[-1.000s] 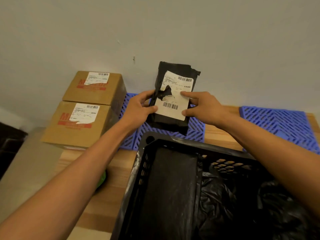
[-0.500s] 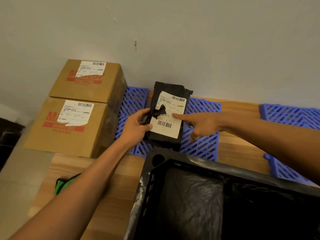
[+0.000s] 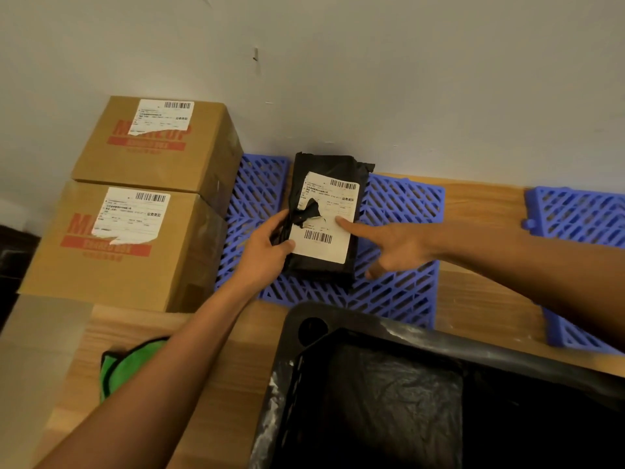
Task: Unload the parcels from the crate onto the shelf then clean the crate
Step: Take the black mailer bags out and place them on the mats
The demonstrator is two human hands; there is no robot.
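while the left hand [image 3: 262,247] grips the black parcel [image 3: 326,218], the right hand [image 3: 394,245] points one finger onto it

A pale grey wall [image 3: 372,79] fills the upper half of the frame, with a small dark mark [image 3: 255,54] seen near top centre. At lower left, a green cloth [image 3: 113,367] is seen lying on the wood surface, partly hidden. A strip of beige floor [image 3: 30,350] is shown along the left edge, and a dark object [image 3: 13,262], too cropped to identify, is seen at the far left.
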